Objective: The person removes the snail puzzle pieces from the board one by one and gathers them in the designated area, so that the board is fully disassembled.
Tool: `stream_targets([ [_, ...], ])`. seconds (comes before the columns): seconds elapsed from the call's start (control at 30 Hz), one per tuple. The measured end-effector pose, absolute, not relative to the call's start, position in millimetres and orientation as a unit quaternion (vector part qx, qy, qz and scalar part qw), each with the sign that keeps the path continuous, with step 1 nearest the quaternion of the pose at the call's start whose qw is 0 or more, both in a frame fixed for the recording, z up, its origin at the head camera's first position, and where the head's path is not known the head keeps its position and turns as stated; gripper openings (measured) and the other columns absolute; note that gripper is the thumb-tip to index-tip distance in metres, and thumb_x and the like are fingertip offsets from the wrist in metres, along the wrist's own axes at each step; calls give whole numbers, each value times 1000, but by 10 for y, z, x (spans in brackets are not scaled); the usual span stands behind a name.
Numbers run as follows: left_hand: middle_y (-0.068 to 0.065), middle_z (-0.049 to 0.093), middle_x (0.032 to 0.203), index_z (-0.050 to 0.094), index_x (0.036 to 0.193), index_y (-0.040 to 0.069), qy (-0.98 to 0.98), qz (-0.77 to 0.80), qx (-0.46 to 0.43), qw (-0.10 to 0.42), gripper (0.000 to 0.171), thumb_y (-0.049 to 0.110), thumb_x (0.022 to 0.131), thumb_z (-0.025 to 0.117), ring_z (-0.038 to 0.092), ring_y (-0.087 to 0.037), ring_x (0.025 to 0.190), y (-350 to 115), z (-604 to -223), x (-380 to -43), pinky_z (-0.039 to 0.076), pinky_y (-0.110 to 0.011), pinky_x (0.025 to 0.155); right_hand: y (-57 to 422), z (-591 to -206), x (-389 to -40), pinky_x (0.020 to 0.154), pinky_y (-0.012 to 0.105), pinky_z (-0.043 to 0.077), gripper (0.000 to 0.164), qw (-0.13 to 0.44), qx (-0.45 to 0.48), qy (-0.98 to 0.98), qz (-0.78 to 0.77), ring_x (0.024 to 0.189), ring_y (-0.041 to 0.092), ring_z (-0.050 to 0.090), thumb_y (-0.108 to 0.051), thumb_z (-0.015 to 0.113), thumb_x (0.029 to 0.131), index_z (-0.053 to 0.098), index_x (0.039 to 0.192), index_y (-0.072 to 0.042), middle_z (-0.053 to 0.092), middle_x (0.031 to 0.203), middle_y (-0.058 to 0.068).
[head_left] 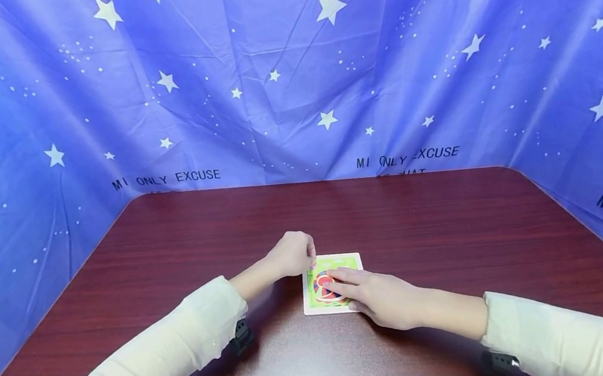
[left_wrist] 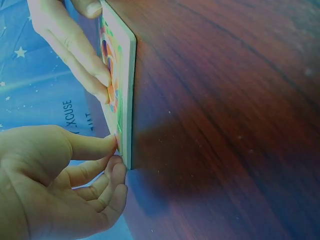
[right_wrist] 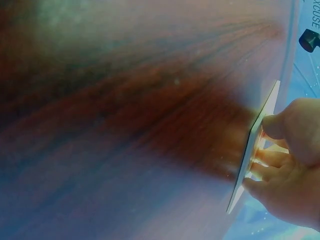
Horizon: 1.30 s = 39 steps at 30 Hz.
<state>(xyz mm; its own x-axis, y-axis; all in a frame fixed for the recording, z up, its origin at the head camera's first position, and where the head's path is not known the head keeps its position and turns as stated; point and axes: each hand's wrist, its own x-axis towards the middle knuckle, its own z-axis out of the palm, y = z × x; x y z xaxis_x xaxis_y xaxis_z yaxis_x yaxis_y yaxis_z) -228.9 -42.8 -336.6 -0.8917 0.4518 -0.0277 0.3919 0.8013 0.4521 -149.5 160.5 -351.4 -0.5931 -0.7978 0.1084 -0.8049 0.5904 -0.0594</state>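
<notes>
Cream sleeve (head_left: 159, 353) leads to my left grip (head_left: 293, 254), its thumb and fingertips pinching the far left corner of a flat, green-faced board (head_left: 319, 298). I see it lying midway between the worktop's (head_left: 419, 219) side edges, well in from the far edge. My right grip (head_left: 388, 297) rests on its face, fingers extended.

R fingers (head_left: 348, 275) hide pt. of board (head_left: 322, 298); sleeves (head_left: 169, 340) cut off.

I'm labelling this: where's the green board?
In the head view, the green board lies on the table below centre, left hand at its corner, right hand atop.
</notes>
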Motion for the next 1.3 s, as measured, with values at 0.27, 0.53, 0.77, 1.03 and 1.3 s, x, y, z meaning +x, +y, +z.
stream_targets([
  [0.27, 1, 57, 63, 60, 64, 8, 947, 230, 212, 78, 21, 4, 82, 70, 46, -9, 57, -411, -3351, -2295, 35, -17, 48, 1607, -3467, -1501, 97, 34, 51, 49, 23, 446, -894, 40, 129, 21, 52, -18, 63, 92, 50, 140, -15, 52, 143, 6],
  [0.53, 0, 57, 63, 62, 66, 7, 944, 233, 221, 76, 19, 5, 83, 70, 45, -9, 58, -408, -3372, -2284, 35, -16, 48, 1602, -3407, -1488, 94, 36, 52, 51, 6, 437, -899, 34, 131, 22, 52, -19, 65, 90, 51, 140, -16, 51, 145, 6],
  [0.77, -1, 58, 63, 61, 65, 8, 943, 234, 224, 78, 20, 6, 83, 70, 46, -9, 57, -418, -3376, -2290, 36, -17, 49, 1593, -3412, -1491, 93, 36, 53, 52, 0, 438, -898, 41, 131, 21, 52, -21, 63, 92, 48, 142, -14, 50, 146, 6],
  [1.03, -1, 60, 63, 62, 64, 7, 944, 230, 225, 75, 20, 5, 82, 71, 46, -8, 57, -427, -3352, -2298, 35, -16, 49, 1585, -3454, -1470, 101, 35, 48, 50, 4, 445, -895, 37, 133, 23, 49, -19, 56, 96, 44, 144, -11, 48, 147, 9],
  [1.3, -3, 65, 64, 62, 64, 6, 944, 229, 224, 79, 20, 3, 82, 69, 49, -7, 56, -411, -3339, -2295, 35, -16, 49, 1589, -3489, -1437, 99, 34, 50, 50, 0, 427, -904, 33, 136, 23, 46, -16, 55, 96, 43, 145, -14, 46, 149, 8],
])
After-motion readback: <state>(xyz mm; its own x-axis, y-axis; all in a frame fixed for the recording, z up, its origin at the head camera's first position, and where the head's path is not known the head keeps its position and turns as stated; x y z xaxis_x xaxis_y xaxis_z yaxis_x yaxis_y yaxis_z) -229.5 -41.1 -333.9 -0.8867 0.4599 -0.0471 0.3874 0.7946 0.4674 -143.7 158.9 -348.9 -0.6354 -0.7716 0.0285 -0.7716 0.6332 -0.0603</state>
